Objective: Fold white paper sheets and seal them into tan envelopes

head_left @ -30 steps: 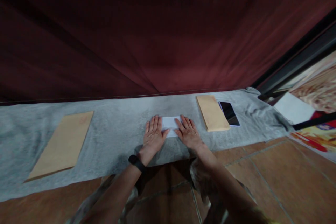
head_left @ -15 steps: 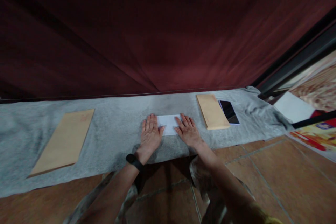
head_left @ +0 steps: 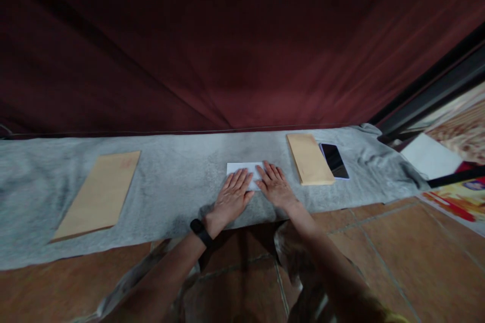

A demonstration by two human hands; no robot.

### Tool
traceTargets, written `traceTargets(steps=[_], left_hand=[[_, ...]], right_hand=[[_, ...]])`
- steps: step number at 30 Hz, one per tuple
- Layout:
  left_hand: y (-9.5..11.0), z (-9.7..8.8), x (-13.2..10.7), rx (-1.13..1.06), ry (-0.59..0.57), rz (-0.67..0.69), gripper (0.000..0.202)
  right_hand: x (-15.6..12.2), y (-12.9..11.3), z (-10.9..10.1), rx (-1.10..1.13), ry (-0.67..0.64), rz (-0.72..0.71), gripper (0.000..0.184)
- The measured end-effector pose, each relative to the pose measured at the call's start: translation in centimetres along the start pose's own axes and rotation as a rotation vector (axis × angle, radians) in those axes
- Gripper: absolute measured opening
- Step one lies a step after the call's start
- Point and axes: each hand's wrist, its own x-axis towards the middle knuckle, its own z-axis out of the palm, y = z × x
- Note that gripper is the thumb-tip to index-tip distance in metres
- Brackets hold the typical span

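Note:
A small white sheet of paper [head_left: 235, 166] lies flat on the grey cloth [head_left: 182, 176], right in front of me. My left hand [head_left: 233, 194] rests on its left part, palm down, fingers stretched out. On the right end lies my right hand [head_left: 276, 186], also flat with the fingers a little spread. Both hands cover much of the paper, so whether it is folded cannot be seen. A stack of brown envelopes [head_left: 310, 159] is just to the right of my right hand.
A phone [head_left: 334, 160] with a dark screen touches the stack's right side. More brown envelopes [head_left: 98, 194] lie at the left. Behind the cloth hangs a dark red curtain [head_left: 235, 60]. A black frame bar [head_left: 428, 86] runs along the right; tiled floor [head_left: 382, 242] lies below.
My left hand has slid right, from the paper's left edge onto its surface. My right hand stays on the right end. The view has shifted slightly.

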Motion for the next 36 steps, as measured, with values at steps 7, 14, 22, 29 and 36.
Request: traceTargets(steps=[7,14,22,29,36], left_hand=[[-1.0,-0.2,-0.1,0.008,-0.027,-0.049,0.058],[-1.4,-0.1,-0.3,0.016,-0.004,-0.052,0.060],[-1.5,0.2,-0.3,0.019,0.011,-0.042,0.061],[-1.5,0.3,-0.3,0.028,0.011,-0.049,0.061],[-1.1,-0.7,0.0,-0.040,0.036,-0.060,0.062]], right_hand=[[-0.3,1.6,0.1,0.007,-0.015,0.011,0.060],[-0.4,1.4,-0.6,0.058,0.023,0.104,0.060],[0.5,-0.7,-1.5,0.156,0.038,0.319,0.038],[1.3,0.4,-1.4,0.437,0.003,0.443,0.025],[1.8,0.1,-1.9,1.007,0.035,0.496,0.018]])
